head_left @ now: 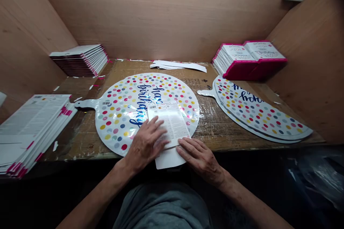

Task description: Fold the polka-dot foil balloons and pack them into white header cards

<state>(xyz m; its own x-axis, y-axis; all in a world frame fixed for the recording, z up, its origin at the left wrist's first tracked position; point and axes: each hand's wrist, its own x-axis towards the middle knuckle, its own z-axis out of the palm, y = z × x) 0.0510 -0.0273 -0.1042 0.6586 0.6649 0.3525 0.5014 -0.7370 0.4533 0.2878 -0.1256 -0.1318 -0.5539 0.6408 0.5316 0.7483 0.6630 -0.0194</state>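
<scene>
Big round dotted foil balloon [126, 111] lies flat at the centre of the worktable [215, 128]. On the balloon's near edge sits a white printed card [172, 125]. Left hand [145, 145] presses flat on the card, fingers spread; right hand [200, 157] rests open-palmed at the card's lower right corner, gripping nothing.
</scene>
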